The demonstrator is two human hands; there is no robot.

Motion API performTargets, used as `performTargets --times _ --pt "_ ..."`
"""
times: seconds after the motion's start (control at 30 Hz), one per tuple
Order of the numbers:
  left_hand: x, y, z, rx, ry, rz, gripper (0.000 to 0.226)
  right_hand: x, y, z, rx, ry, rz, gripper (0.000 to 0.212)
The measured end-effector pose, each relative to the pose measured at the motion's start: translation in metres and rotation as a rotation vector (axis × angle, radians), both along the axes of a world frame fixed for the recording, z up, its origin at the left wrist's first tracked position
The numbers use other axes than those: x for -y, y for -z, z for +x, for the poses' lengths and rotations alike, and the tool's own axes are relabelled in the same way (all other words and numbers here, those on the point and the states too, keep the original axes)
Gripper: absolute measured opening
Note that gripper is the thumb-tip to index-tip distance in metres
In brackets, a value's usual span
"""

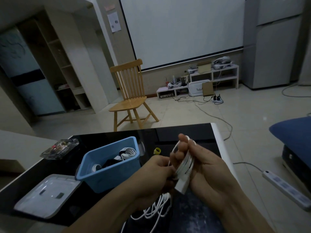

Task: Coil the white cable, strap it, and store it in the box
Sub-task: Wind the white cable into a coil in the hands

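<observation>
My right hand grips a coiled bundle of white cable with a white plug block hanging at its lower end. My left hand pinches a strand of the same cable just left of the bundle. Loose white cable loops lie on the black table below both hands. The blue box stands left of my hands, open, with coiled white cables and dark items inside.
The box's clear lid lies at the table's near left. A yellow ring-shaped item sits behind my hands, a clear packet at the far left. A wooden chair stands beyond the table, a power strip on the floor right.
</observation>
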State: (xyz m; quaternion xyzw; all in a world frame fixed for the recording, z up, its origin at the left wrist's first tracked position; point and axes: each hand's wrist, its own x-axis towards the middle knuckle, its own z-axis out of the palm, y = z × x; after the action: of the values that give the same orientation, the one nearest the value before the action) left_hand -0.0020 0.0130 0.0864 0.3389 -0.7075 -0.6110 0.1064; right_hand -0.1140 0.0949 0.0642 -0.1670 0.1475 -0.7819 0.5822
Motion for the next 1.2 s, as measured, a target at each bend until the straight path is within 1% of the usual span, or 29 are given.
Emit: performTargets --times 0.07,0.17,0.27,0.33,0.4,0.5,0.6,0.73,0.9,1.1,1.2 --pt "-0.002 -0.001 -0.002 0.002 -0.016 0.002 0.026 0.003 0.003 -0.001 0.015 -0.019 -0.002 0.027" --pt "-0.003 0.000 -0.003 -0.008 -0.010 -0.001 0.035 0.006 0.006 -0.001 0.052 -0.022 -0.020 0.022" --pt "-0.002 0.003 -0.003 -0.001 0.016 0.017 0.031 0.005 0.005 0.000 0.006 0.002 -0.011 0.026" --pt "-0.002 0.004 -0.003 -0.010 0.034 0.041 0.031 0.003 0.004 0.000 -0.013 0.003 -0.012 0.025" --pt "-0.001 0.005 -0.003 -0.035 0.046 0.052 0.025 0.002 0.003 -0.001 0.002 -0.015 -0.026 0.022" --pt "-0.001 0.003 0.000 -0.076 0.083 0.095 0.029 -0.001 0.000 -0.005 -0.014 -0.030 -0.069 0.018" --pt "0.000 0.003 0.004 -0.148 0.083 0.143 0.025 -0.003 0.005 -0.014 -0.037 -0.049 -0.101 0.017" --pt "0.007 0.005 0.009 -0.203 0.115 0.236 0.024 -0.002 0.010 -0.019 -0.052 -0.098 -0.137 0.018" --pt "0.008 -0.001 0.012 -0.196 0.128 0.213 0.026 -0.004 0.012 -0.022 -0.078 -0.113 -0.125 0.021" --pt "0.007 -0.007 0.013 -0.176 0.130 0.265 0.023 -0.008 0.009 -0.024 -0.119 -0.088 -0.069 0.023" --pt "0.003 -0.008 0.012 -0.186 0.138 0.304 0.035 -0.010 0.008 -0.026 -0.120 -0.094 -0.072 0.023"
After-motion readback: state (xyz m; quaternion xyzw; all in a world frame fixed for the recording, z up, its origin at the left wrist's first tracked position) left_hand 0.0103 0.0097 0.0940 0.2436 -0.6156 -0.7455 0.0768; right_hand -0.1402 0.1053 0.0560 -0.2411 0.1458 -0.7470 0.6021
